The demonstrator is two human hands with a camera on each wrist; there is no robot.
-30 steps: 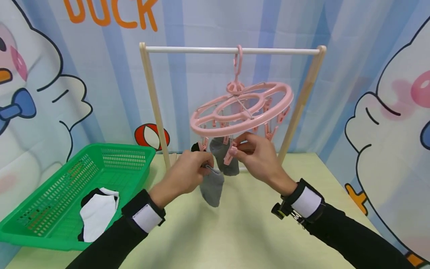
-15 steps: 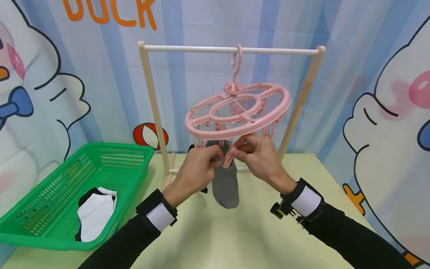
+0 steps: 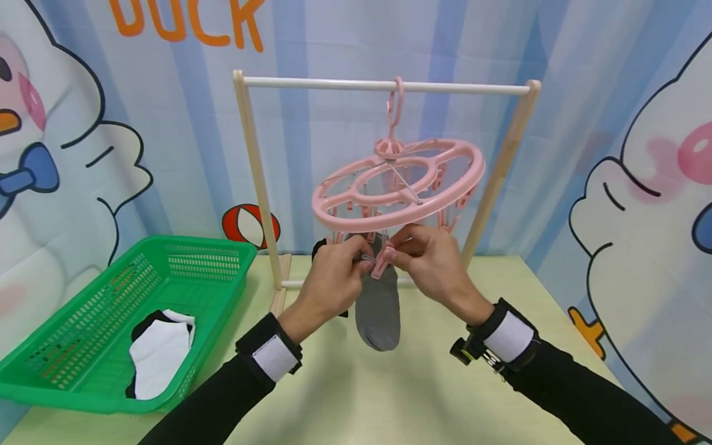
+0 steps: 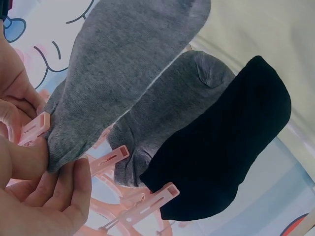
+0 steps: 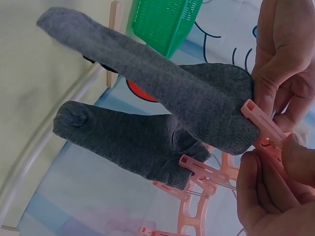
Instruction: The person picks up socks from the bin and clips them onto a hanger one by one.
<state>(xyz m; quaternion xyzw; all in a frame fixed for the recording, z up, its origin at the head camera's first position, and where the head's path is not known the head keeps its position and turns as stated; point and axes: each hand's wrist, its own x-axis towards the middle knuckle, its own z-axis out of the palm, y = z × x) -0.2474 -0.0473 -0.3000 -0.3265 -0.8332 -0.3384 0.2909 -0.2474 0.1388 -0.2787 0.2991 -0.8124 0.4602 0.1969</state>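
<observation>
My left hand pinches the opening edge of a grey sock, which hangs below the fingers. Beside it, my right hand pinches a pink clothespin that hangs from the round pink drying hanger. In the right wrist view, the tip of this clothespin lies at the held sock's edge; whether it bites the fabric I cannot tell. Behind, a second grey sock and a black sock hang from other clothespins.
The hanger hooks over the white rod of a wooden-legged rack. At left stands a green basket with white and black socks inside. A cartoon-printed curtain backs the pale table.
My left hand has moved right and up, bringing the grey sock to the clothespin, and the sock now hangs in front of the other one. My right hand keeps its pinch on the clothespin.
</observation>
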